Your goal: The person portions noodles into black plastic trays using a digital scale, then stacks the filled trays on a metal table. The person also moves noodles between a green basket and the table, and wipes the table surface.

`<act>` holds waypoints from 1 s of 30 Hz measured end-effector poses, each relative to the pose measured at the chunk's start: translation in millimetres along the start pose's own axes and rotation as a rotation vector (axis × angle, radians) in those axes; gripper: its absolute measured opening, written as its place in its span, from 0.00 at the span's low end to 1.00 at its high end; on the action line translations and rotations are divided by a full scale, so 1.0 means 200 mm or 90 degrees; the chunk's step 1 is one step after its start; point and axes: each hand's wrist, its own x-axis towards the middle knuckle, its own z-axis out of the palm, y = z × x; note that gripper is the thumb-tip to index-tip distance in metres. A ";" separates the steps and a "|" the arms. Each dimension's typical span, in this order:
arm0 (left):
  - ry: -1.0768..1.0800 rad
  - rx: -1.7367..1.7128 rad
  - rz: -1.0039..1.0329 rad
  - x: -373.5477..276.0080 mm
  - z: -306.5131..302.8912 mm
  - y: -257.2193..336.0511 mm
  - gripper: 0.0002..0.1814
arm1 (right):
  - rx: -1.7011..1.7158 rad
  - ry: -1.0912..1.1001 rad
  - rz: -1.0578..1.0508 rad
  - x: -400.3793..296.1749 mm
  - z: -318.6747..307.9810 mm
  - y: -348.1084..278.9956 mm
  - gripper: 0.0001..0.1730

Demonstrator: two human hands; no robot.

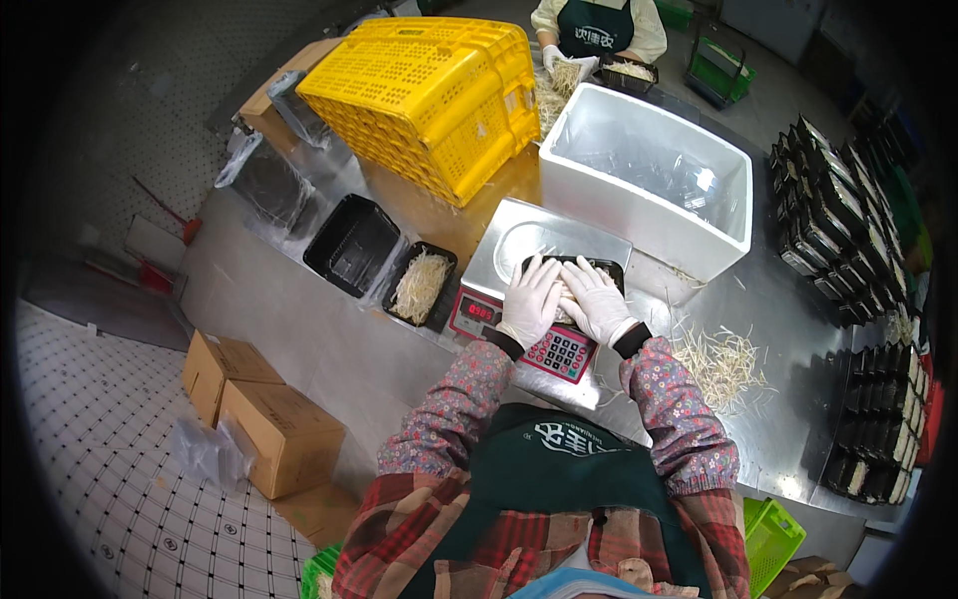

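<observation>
My left hand (530, 301) and my right hand (597, 301), both in white gloves, lie palm down with fingers stretched over a black plastic tray (615, 271). The thumbs nearly meet in the middle. Bean sprouts (561, 316) show between the hands; most of the tray's contents are hidden beneath them. Under the tray is a digital scale with a steel platform (495, 254) and a lit red display (477, 310). Left of it stands another black tray (451, 258) filled with sprouts (420, 288). A loose heap of sprouts (718, 363) lies right of my right forearm.
A white foam box (636, 202) with clear plastic inside stands behind the scale, beside a tilted yellow crate (419, 97). Empty black trays (352, 243) are at left. Stacked filled trays (838, 224) line the right. Across the table, a co-worker's gloved hand (552, 57) handles sprouts.
</observation>
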 end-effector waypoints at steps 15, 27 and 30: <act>-0.090 0.041 0.027 0.05 -0.06 0.03 0.20 | 0.258 0.192 -0.065 -0.03 0.05 0.17 0.20; 0.067 -0.367 -0.094 0.10 -0.29 -0.17 0.25 | 0.580 0.245 0.244 -0.35 -0.32 0.39 0.25; 0.031 -0.274 -0.122 0.13 -0.44 -0.20 0.25 | 0.454 0.235 0.328 -0.43 -0.38 0.43 0.32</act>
